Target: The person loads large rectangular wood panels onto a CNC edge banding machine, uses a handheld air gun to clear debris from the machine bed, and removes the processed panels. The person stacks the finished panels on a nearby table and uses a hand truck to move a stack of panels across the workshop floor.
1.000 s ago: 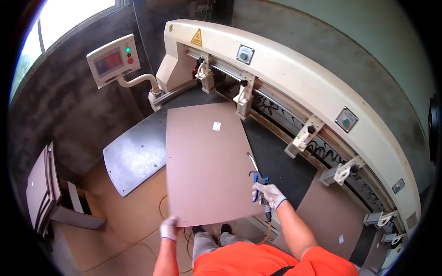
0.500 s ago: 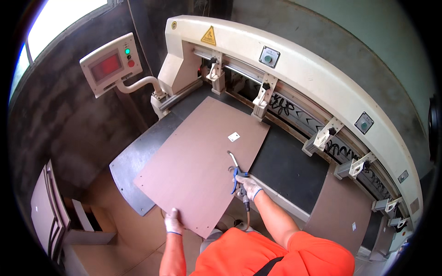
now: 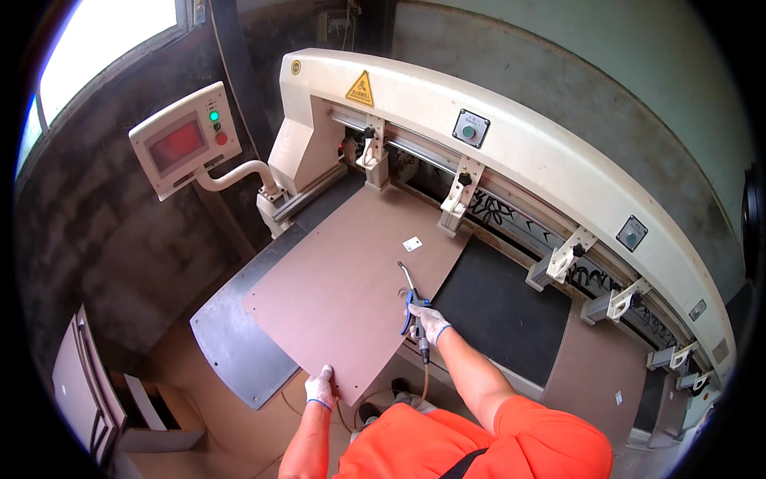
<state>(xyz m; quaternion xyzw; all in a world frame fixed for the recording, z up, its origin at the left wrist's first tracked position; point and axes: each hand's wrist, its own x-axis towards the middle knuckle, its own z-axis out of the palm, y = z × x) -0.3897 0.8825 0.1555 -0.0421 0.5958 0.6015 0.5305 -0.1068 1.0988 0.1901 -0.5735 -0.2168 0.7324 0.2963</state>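
Observation:
A large flat brown panel (image 3: pixel 335 295) with small holes near its edges and a white label (image 3: pixel 412 243) lies tilted across the dark machine table. Its far edge reaches the white clamps. At the panel's near edge, my gloved left hand (image 3: pixel 321 389) pinches the board, thumb on top and fingers hidden below. My gloved right hand (image 3: pixel 429 322) is wrapped round a blue and black air blow gun (image 3: pixel 415 302). The gun's thin bent metal nozzle points away from me over the panel, and a hose hangs from its handle.
A white machine beam (image 3: pixel 519 128) with buttons and several clamps (image 3: pixel 460 191) spans the back. A control screen (image 3: pixel 177 146) stands on an arm at left. Another brown panel (image 3: pixel 594 359) lies at right. More panels (image 3: pixel 80 383) lean at lower left, beside an open carton (image 3: pixel 171 399).
The panel has slid a little further in toward the clamps, my left hand moving along with it. My right hand still holds the blow gun above the panel. The view has shifted slightly.

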